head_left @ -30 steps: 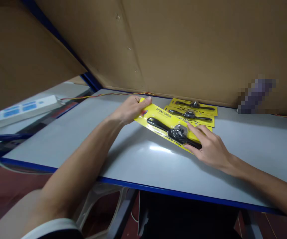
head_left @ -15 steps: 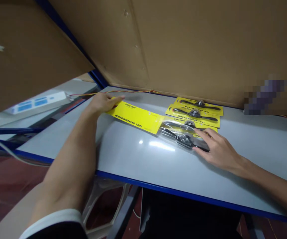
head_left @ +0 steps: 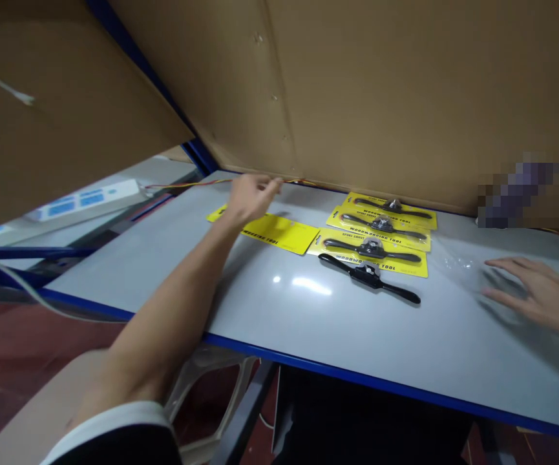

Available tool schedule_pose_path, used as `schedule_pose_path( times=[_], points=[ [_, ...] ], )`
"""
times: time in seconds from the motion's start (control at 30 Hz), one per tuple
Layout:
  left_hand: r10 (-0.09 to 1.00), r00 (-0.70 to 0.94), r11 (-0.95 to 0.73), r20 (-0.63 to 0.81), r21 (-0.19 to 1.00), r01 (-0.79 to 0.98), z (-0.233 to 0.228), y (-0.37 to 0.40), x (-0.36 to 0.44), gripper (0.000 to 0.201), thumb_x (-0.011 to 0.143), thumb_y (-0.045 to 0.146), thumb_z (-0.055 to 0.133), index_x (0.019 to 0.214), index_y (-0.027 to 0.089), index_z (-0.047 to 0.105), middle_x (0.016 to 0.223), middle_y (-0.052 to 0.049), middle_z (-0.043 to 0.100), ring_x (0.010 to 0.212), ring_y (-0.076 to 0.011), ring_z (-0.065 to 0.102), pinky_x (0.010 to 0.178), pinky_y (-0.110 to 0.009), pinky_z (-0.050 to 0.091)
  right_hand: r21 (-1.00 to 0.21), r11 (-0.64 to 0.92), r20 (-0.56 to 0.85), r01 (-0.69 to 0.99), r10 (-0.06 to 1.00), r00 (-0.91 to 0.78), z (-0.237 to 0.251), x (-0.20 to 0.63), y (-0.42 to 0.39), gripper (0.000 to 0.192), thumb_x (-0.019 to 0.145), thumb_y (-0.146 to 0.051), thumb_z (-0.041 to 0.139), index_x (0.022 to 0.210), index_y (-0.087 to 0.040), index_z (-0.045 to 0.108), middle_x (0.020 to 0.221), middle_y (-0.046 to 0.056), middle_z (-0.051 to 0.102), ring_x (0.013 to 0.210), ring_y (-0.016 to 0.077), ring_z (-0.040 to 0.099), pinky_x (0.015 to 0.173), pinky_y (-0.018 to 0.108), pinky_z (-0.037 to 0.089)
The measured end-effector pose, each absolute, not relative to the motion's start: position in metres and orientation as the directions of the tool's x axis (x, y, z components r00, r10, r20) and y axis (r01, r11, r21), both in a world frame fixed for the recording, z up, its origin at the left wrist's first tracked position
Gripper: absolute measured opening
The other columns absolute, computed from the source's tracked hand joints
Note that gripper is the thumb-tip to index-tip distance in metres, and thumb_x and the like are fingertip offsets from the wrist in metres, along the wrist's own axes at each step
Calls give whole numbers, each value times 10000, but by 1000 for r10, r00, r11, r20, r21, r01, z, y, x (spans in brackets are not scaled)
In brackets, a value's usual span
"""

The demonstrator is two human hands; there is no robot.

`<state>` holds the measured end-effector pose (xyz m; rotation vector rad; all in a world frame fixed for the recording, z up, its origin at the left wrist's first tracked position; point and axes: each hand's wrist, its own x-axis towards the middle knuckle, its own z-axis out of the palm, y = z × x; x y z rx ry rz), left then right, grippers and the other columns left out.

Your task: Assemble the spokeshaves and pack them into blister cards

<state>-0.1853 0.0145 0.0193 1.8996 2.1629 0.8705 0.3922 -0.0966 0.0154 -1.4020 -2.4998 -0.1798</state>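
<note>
1. A bare black spokeshave [head_left: 369, 278] lies flat on the grey table [head_left: 308, 323], near the middle, and no hand touches it.
2. Just behind the spokeshave there are three packed spokeshaves on yellow cards [head_left: 380, 226], in a row going back to the cardboard wall [head_left: 380, 97]. The nearest card is almost touching the bare tool.
3. To the left of these lies an empty yellow card [head_left: 279, 232], flat on the table, with printed text on it.
4. The left hand [head_left: 250, 194] is over the far left end of this card, its fingers loosely curled. It is blurred, so I cannot tell if it pinches the card or only hovers there.
5. The right hand [head_left: 538, 290] is well apart to the right of the spokeshave, fingers spread and palm down. It rests on or just over a clear plastic blister [head_left: 463, 268].
6. A red and yellow wire [head_left: 196, 184] runs along the back edge of the table.
7. A white power strip [head_left: 90, 200] lies beyond the left side of the table, lower down.
</note>
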Motion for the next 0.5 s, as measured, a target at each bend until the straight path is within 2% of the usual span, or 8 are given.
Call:
schedule_pose_path(
  times=[0.1, 0.13, 0.2, 0.27, 0.3, 0.37, 0.43, 0.5],
  points=[
    [969, 144, -212, 202, 370, 905, 12, 12, -141, 516, 940, 538, 482, 955, 124, 790, 763, -98, 745, 732, -240, 661, 730, -306, 430, -26, 466, 326, 885, 841, -433, 24, 369, -98, 362, 981, -574, 632, 1155, -270, 725, 1344, 180, 723, 1133, 393, 726, 931, 581, 571],
    [956, 236, -281, 173, 321, 904, 9, 9, -130, 523, 940, 550, 482, 966, 131, 796, 731, -95, 734, 678, -231, 637, 708, -311, 418, -50, 494, 345, 868, 824, -449, 28, 353, -96, 343, 990, -556, 612, 1100, -250, 720, 1379, 181, 708, 1193, 391, 707, 988, 596, 555],
    [930, 341, -366, 138, 263, 893, 4, 3, -114, 533, 957, 553, 453, 945, 141, 790, 679, -87, 706, 607, -212, 585, 663, -313, 385, -93, 583, 369, 807, 773, -516, 33, 316, -89, 327, 985, -537, 593, 1039, -237, 708, 1319, 153, 746, 1268, 391, 680, 1057, 654, 506],
    [919, 369, -392, 136, 252, 885, -1, -3, -107, 543, 987, 534, 399, 919, 147, 773, 666, -85, 690, 585, -205, 557, 641, -315, 360, -134, 640, 355, 757, 744, -566, 33, 279, -76, 262, 980, -448, 585, 1057, -243, 728, 1151, 111, 802, 1213, 363, 716, 1122, 673, 462],
    [920, 364, -390, 144, 256, 885, -3, -5, -106, 543, 1000, 515, 374, 916, 149, 765, 672, -86, 690, 590, -206, 557, 641, -317, 357, -158, 652, 330, 741, 743, -583, 32, 262, -69, 261, 968, -424, 599, 1091, -239, 738, 1102, 105, 811, 1142, 351, 742, 1084, 642, 508],
    [929, 332, -365, 162, 263, 893, -6, -7, -106, 529, 1013, 479, 349, 928, 152, 755, 695, -91, 700, 611, -215, 572, 649, -321, 357, -222, 648, 248, 729, 760, -600, 29, 233, -56, 384, 945, -383, 631, 1279, -208, 704, 1184, 128, 801, 1068, 341, 761, 945, 558, 603],
    [941, 288, -327, 176, 263, 908, -9, -7, -106, 498, 1013, 461, 360, 929, 159, 748, 719, -95, 709, 637, -225, 588, 657, -324, 354, -251, 667, 181, 701, 744, -643, 27, 210, -44, 548, 921, -361, 678, 1440, -196, 619, 1295, 145, 770, 1076, 341, 760, 888, 512, 626],
    [953, 234, -280, 190, 271, 921, -12, -6, -106, 472, 1010, 453, 378, 897, 167, 735, 726, -98, 708, 650, -230, 589, 653, -328, 339, -227, 708, 118, 669, 702, -702, 24, 194, -36, 543, 916, -328, 689, 1442, -206, 626, 1354, 146, 748, 1127, 346, 748, 897, 497, 624]
  ],
)
